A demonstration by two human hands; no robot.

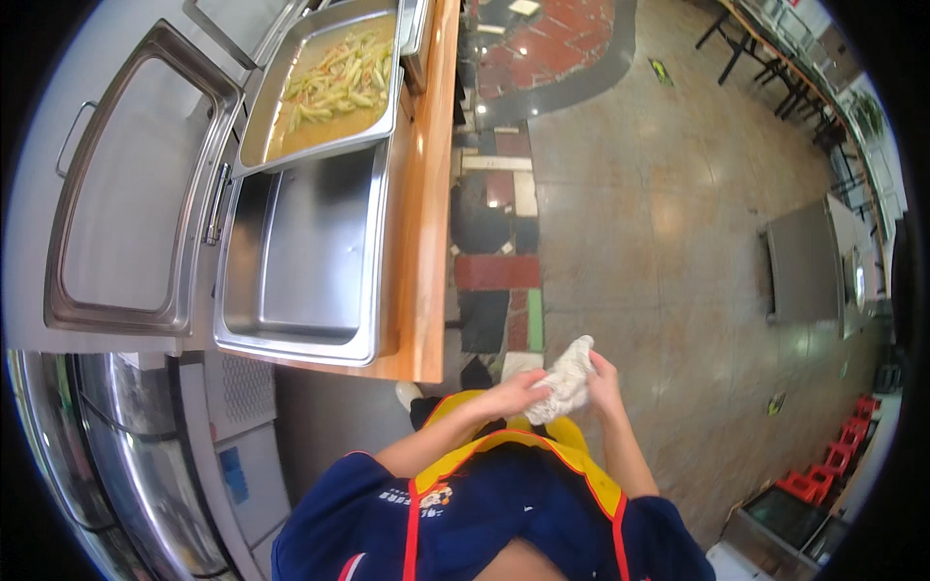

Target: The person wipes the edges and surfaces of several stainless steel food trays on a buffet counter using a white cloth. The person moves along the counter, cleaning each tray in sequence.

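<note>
A crumpled white cloth is held between my two hands in front of my body, over the floor. My left hand grips its left side, and my right hand has hold of its upper right edge. To the left, on a wooden counter, sits a deep steel food pan with nothing in it. Behind that pan is another steel pan of pale green vegetable pieces in yellowish liquid. Both hands are apart from the pans.
A hinged steel lid with a clear window stands raised at the left of the pans. At far right are a grey cabinet, several red stools and dark-legged tables. Tiled floor extends rightward.
</note>
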